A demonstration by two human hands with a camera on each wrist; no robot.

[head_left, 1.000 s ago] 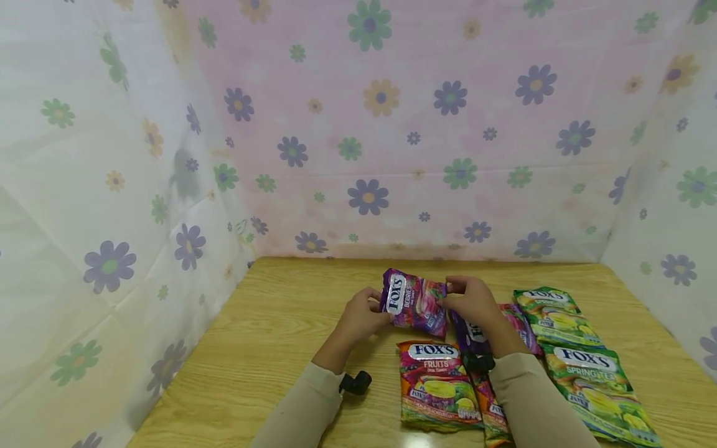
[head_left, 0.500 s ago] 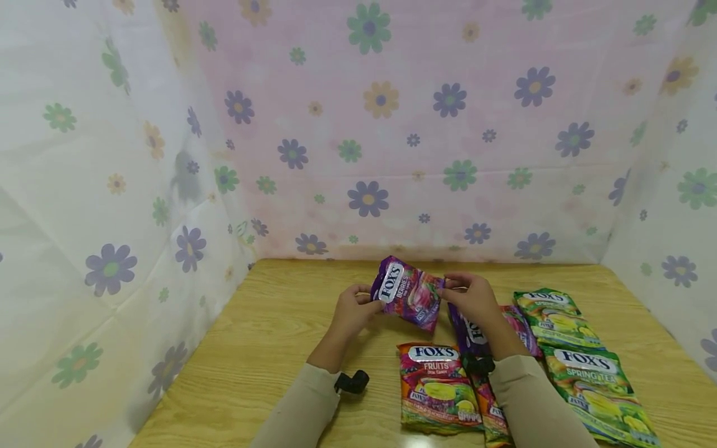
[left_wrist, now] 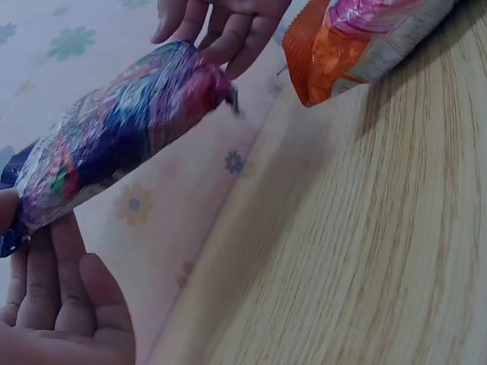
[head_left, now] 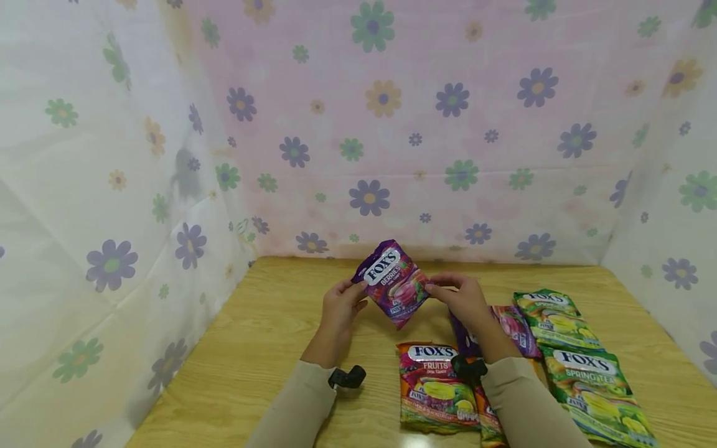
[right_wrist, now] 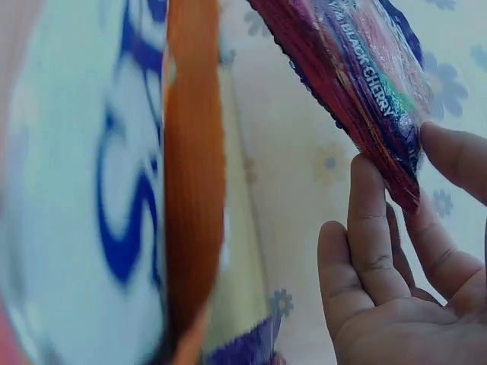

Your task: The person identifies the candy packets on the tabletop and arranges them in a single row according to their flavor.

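Both hands hold a purple Fox's Berries bag (head_left: 394, 286) in the air above the back of the table, tilted with its top to the upper left. My left hand (head_left: 338, 314) pinches its left edge; my right hand (head_left: 467, 303) pinches its right edge between thumb and fingers. The left wrist view shows the bag (left_wrist: 114, 129) side-on, its near end between the left hand's (left_wrist: 61, 296) thumb and fingers. In the right wrist view the right hand (right_wrist: 411, 258) grips a lower corner of the bag (right_wrist: 358, 68).
A red Fox's Fruits bag (head_left: 439, 389) lies at the front of the wooden table (head_left: 252, 348). Beside it are an orange-edged bag (head_left: 491, 423) and a purple bag (head_left: 518, 330), partly under the right arm. Two green Spring Tea bags (head_left: 560, 320) (head_left: 602, 389) lie farther right.
The held Berries bag has moved up and to the left and tilted further, with both hands moving along with it. The bags lying on the table look unmoved.
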